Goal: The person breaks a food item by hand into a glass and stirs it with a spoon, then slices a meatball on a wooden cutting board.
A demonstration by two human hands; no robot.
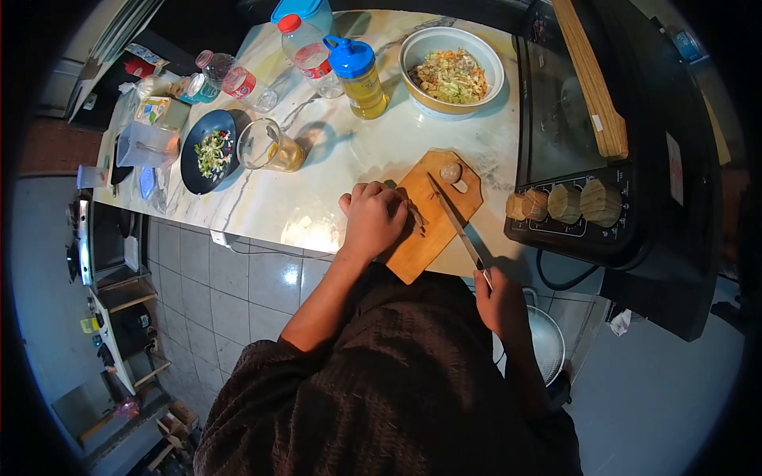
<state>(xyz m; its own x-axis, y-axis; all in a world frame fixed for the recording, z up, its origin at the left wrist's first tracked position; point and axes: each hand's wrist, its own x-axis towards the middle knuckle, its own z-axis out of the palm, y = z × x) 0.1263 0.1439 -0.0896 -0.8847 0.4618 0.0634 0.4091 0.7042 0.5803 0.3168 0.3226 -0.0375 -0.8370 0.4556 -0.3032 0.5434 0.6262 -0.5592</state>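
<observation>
My right hand grips the handle of a long kitchen knife, whose blade slants up across the wooden cutting board. On the board's left side my left hand has its fingers curled against a brown, sliced piece of food; its kind is hard to make out, and the hand hides part of it. A small, round, pale-brown item lies near the board's far end, beside the handle hole. The knife blade is apart from my left hand.
A large bowl of chopped vegetables stands behind the board. To the left are a blue-capped oil bottle, a glass jug and a dark plate of chopped greens. A black oven borders the right side.
</observation>
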